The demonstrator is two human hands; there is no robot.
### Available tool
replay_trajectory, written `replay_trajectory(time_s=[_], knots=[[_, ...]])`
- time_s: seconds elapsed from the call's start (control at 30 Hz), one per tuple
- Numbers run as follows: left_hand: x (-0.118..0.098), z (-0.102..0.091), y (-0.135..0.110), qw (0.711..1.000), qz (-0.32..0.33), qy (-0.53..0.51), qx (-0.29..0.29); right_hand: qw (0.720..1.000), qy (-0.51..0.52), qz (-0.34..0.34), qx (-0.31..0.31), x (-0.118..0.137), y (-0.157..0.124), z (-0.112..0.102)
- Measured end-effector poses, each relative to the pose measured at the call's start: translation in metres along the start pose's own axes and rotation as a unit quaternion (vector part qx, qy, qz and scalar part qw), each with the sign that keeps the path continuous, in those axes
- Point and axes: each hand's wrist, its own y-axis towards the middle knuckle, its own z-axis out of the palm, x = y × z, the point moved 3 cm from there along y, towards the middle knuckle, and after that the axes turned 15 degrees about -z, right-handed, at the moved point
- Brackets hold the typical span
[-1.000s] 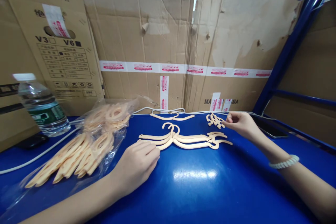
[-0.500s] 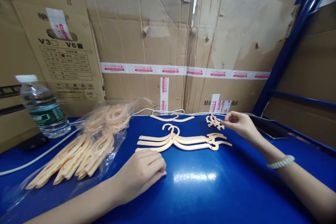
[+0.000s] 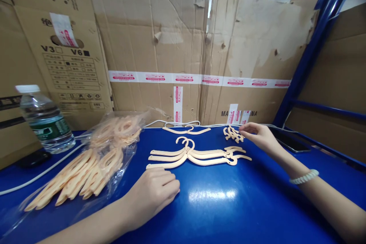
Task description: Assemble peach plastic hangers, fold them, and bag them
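Observation:
My left hand (image 3: 156,192) rests on the blue table with its fingers curled in, and whatever is under them is hidden. It lies just in front of the left end of the nearest beige hanger (image 3: 167,164). Three such folding hangers lie in a row, their hooks overlapping in the middle. At the right end of this row are small curved beige pieces (image 3: 238,156). Farther right, my right hand (image 3: 259,136) pinches at the edge of a pile of small beige hooks (image 3: 232,134), thumb and forefinger on one of them.
Behind the row lies another hanger (image 3: 187,131). Clear plastic bags (image 3: 126,160) of beige hanger parts lie at left, beside a water bottle (image 3: 47,122) and a white cable (image 3: 40,177). A phone (image 3: 288,141) lies at right. Cardboard (image 3: 154,38) walls the back.
The view has shifted slightly. My right hand has edged closer over the hook pile, its fingertips now at the pieces. My left hand stays where it was.

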Motion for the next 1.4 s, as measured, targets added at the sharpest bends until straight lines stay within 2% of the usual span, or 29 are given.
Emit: replay_trajectory(time_s=[0.17, 0.33, 0.47, 0.6, 0.87, 1.2, 1.4], knots=[[0.001, 0.004, -0.002, 1.0, 0.013, 0.01, -0.009, 1.0, -0.008, -0.005, 0.0, 0.005, -0.002, 0.005], [0.004, 0.006, -0.001, 1.0, 0.0, -0.005, 0.013, 1.0, -0.013, -0.009, -0.017, 0.007, -0.002, 0.007], [0.005, 0.005, 0.0, 0.997, -0.032, -0.054, 0.034, 0.999, 0.004, -0.031, 0.02, 0.008, -0.002, 0.009], [0.003, 0.004, 0.0, 0.996, -0.016, -0.067, 0.047, 0.997, -0.012, -0.061, 0.047, 0.008, -0.001, 0.014], [0.004, 0.004, 0.0, 0.996, -0.006, -0.074, 0.043, 0.979, -0.077, -0.113, 0.153, 0.007, 0.019, 0.051], [0.002, 0.002, -0.001, 0.997, -0.008, -0.069, 0.037, 0.923, -0.19, -0.174, 0.286, 0.003, 0.072, 0.103], [0.001, 0.0, -0.002, 0.998, 0.002, -0.064, 0.029, 0.902, -0.195, -0.179, 0.341, 0.002, 0.078, 0.118]])
